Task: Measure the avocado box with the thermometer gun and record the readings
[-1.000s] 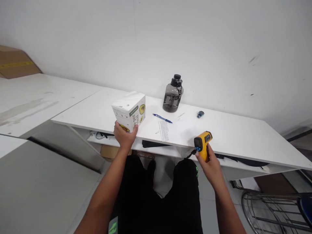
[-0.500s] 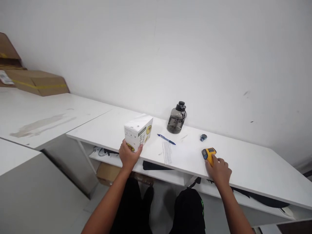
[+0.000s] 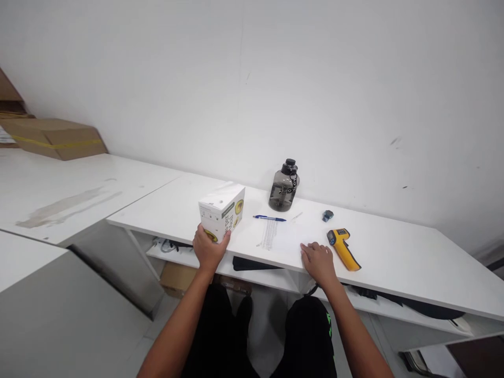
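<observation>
The white box (image 3: 221, 209) stands upright near the front edge of the table (image 3: 394, 257), and the left hand (image 3: 208, 251) has its grip closed around the box's lower near corner, with the thumb on the printed side and the fingers on the other face. The right hand (image 3: 318, 260) holds nothing. Its grip is loose and flat, palm down at the table's front edge, on the near edge of a sheet of paper (image 3: 275, 236). A yellow thermometer gun (image 3: 342, 248) lies on its side just beside that hand, apart from it.

As I judge it, the step in hand is steadying the box with one hand while the other rests. Any lift or turn of the box would call for a fuller hold, since only one low corner is gripped.

Counted, there are one white box, one thermometer gun and one sheet of paper. Farther back are one blue pen (image 3: 270, 218), one dark water bottle (image 3: 284, 186) by the wall and one small blue object (image 3: 327, 214). One cardboard carton (image 3: 55, 137) lies far to the left.
</observation>
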`<control>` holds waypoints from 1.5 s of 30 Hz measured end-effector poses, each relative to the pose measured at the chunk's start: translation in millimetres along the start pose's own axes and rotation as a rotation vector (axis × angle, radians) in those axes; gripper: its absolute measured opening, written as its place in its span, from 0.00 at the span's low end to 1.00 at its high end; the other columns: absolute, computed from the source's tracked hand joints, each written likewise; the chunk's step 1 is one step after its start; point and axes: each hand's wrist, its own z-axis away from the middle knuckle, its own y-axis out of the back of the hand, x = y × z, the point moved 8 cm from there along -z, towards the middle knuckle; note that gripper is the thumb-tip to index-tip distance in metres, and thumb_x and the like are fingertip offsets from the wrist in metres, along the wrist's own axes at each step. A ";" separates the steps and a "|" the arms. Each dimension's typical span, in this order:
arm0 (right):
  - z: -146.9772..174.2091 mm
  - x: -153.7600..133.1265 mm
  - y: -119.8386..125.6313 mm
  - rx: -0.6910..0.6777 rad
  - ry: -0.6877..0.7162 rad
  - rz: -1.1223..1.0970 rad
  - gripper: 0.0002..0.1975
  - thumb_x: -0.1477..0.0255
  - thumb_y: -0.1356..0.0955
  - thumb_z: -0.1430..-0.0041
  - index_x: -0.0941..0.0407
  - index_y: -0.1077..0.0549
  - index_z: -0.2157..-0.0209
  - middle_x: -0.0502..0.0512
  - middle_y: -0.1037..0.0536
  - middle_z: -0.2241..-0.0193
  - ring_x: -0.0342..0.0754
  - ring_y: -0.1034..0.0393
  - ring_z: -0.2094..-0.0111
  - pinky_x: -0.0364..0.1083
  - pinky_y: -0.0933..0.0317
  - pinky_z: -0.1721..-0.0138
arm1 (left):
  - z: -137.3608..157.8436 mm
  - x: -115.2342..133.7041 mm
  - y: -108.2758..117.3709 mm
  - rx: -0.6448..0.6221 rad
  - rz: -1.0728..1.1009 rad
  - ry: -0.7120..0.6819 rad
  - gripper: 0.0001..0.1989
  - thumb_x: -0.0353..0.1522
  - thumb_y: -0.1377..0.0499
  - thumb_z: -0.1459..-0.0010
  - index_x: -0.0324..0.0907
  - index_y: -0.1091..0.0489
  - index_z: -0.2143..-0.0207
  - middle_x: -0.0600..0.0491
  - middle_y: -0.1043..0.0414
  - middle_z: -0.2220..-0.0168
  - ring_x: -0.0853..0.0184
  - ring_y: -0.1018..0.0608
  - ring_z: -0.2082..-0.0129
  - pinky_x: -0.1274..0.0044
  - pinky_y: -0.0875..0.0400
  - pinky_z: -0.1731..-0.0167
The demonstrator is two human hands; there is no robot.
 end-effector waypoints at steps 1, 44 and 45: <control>0.0 -0.8 2.9 -0.007 -0.001 0.008 0.19 0.70 0.40 0.34 0.51 0.25 0.45 0.62 0.24 0.50 0.57 0.31 0.49 0.59 0.50 0.42 | 0.0 -0.1 0.4 0.000 0.003 0.003 0.47 0.52 0.38 0.52 0.30 0.46 0.40 0.36 0.30 0.54 0.45 0.27 0.51 0.57 0.33 0.52; -112.6 -41.6 -20.7 0.064 -0.043 -0.345 0.17 0.69 0.45 0.28 0.57 0.30 0.49 0.58 0.20 0.58 0.49 0.26 0.60 0.44 0.44 0.63 | 2.3 147.0 -105.6 -0.675 0.254 -0.274 0.18 0.37 0.55 0.33 0.42 0.32 0.49 0.46 0.28 0.49 0.61 0.27 0.46 0.68 0.34 0.46; -112.5 -32.6 -19.7 0.090 -0.128 -0.350 0.18 0.69 0.47 0.28 0.57 0.31 0.48 0.58 0.19 0.60 0.49 0.26 0.61 0.44 0.44 0.64 | -4.0 146.7 -122.0 -0.701 0.286 -0.200 0.19 0.37 0.56 0.33 0.43 0.31 0.49 0.47 0.26 0.51 0.62 0.25 0.49 0.69 0.32 0.48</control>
